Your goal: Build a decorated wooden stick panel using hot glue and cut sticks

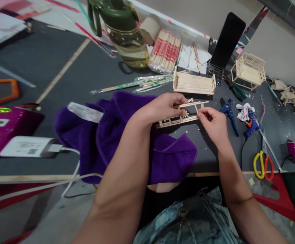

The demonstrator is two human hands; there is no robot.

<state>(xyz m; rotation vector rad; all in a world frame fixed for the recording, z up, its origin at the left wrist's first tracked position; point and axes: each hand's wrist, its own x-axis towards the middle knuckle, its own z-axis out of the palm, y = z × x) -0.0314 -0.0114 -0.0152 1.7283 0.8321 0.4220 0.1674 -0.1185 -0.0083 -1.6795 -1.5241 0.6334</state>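
Note:
Between my hands is a small frame of thin wooden sticks [177, 121], held just above the dark table. My left hand [166, 107] is closed on the frame's left part, its fingers hiding some of the sticks. At the right end, my right hand [212, 122] pinches a short upright stick of the frame between thumb and fingertips. Behind the frame stands a miniature bed made of wooden sticks [194, 83]. Purple cloth [173, 159] lies bunched under my left forearm, near the frame.
Blue cutters [229, 113], a blue glue gun [252, 125] and scissors [263, 159] lie to the right. Farther back are green-handled pliers [235, 88], a stick-built model [249, 72], a phone [227, 40], packed chopsticks [165, 51] and a jug [128, 44]. A white cable [77, 166] hangs at the left edge.

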